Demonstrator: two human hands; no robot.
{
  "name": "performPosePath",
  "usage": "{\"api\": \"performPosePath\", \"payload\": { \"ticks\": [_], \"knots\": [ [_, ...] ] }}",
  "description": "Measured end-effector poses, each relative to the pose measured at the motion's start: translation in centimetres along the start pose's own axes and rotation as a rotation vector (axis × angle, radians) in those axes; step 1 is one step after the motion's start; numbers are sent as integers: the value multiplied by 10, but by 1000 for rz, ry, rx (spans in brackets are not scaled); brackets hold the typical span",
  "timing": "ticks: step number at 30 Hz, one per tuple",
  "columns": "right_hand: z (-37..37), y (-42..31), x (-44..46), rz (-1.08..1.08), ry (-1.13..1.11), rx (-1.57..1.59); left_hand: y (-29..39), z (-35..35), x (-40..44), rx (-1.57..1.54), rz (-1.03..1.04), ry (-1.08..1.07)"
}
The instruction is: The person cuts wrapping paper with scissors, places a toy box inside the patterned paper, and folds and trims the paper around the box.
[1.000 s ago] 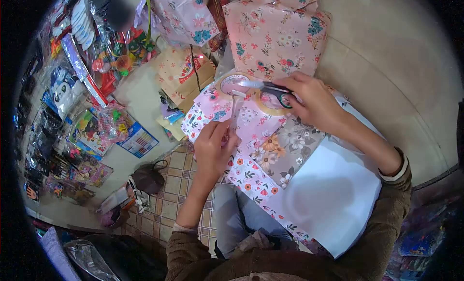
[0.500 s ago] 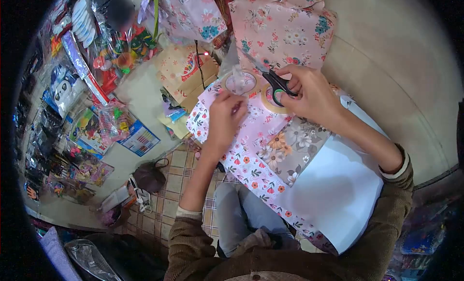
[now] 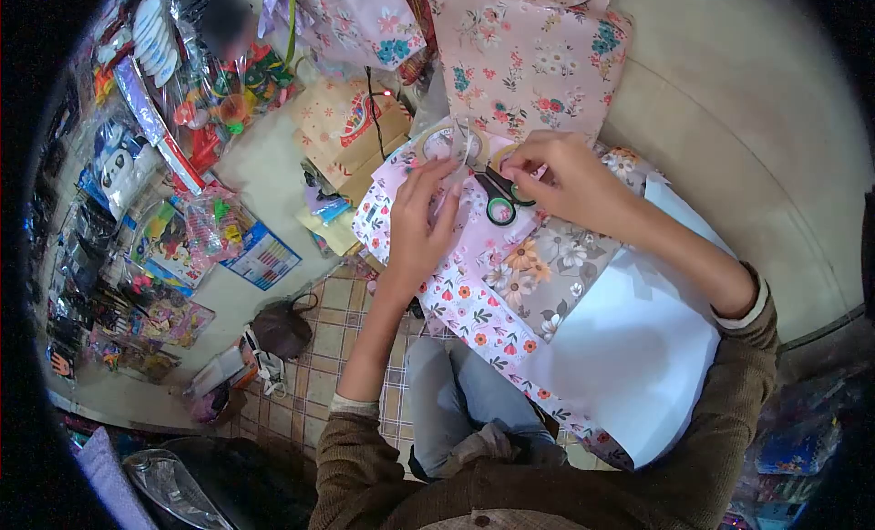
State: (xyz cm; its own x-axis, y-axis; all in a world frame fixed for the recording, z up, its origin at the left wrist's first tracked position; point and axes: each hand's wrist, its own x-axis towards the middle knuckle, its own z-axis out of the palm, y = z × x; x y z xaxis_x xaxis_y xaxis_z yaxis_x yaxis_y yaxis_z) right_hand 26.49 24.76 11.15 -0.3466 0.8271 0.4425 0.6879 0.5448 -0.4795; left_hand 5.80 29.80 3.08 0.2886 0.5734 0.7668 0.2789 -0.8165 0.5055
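Note:
A pair of black scissors with green-lined loops [image 3: 499, 200] lies over the pink floral wrapping paper [image 3: 483, 247], its loops free of fingers. My right hand [image 3: 565, 179] is just right of the scissors, fingers pinched together; what they hold, if anything, is hidden. My left hand [image 3: 421, 216] lies over the paper on the left, fingers stretched and thumb apart. Near its fingertips is a translucent strip [image 3: 468, 145], perhaps clear tape; whether it sticks to them I cannot tell. A clear tape roll [image 3: 433, 144] is just beyond, and a second roll is mostly behind my right hand.
A grey floral sheet [image 3: 570, 266] and a white sheet [image 3: 638, 348] overlap on the right. Pink floral packages [image 3: 538, 65] stand at the far side. A brown printed bag [image 3: 342, 129] is left of the paper. Packaged toys [image 3: 214, 225] crowd the left.
My right hand has let go of the scissors, which now lie lower with their loops toward me. My left hand has unfolded its fingers and reaches toward the strip.

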Motion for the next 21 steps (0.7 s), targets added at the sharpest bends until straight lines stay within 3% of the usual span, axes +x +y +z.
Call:
{"api": "performPosePath", "payload": {
  "ticks": [2, 5, 8, 11, 15, 21],
  "knots": [
    [-11, -7, -6, -20, 29, 72, 16, -8, -3, -5, 23, -19],
    [-38, -42, -28, -29, -229, -26, 31, -28, -18, -63, 48, -155],
    [-42, -60, -63, -194, -341, 1, 35, -40, -32, -122, 46, -368],
    [-35, -75, -97, -241, -340, -304, 39, -40, -39, -145, 48, -513],
    [-21, -73, -121, -235, -229, -371, 40, -30, -40, -192, 93, -512],
    [-2, -89, -148, -32, -90, -375, 53, -30, -43, -309, 106, -547]
  ]
}}
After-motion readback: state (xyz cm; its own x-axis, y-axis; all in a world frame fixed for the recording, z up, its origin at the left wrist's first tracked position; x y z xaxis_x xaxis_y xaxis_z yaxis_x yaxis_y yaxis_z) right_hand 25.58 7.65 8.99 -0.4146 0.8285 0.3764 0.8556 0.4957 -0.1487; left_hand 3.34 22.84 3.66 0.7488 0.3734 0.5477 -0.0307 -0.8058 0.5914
